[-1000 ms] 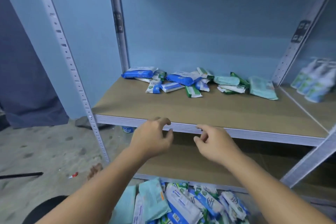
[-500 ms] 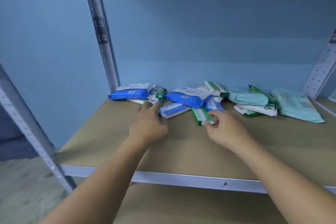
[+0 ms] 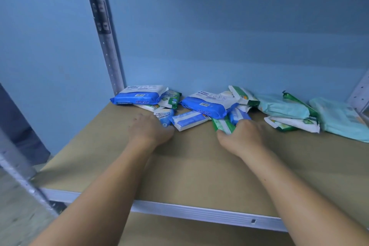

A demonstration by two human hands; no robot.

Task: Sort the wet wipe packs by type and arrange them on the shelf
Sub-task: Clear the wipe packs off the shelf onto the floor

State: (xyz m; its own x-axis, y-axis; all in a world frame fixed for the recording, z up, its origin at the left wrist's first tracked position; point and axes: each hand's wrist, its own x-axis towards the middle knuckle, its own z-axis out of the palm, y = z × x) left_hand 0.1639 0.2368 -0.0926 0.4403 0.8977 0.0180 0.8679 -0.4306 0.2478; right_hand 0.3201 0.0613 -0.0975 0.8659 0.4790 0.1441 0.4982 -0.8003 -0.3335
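Packs lay jumbled mid-frame at the back of the shelf, where the right grip pinched a green pack whose long axis pointed toward the wall, while the left grip, just left of it, covered a small blue pack, its hold unclear.

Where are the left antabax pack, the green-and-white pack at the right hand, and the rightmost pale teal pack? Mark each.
left antabax pack (image 3: pixel 136 99): head view, blue front face.
green-and-white pack (image 3: pixel 222 126): head view, exposed upper part.
rightmost pale teal pack (image 3: pixel 339 120): head view, top face.
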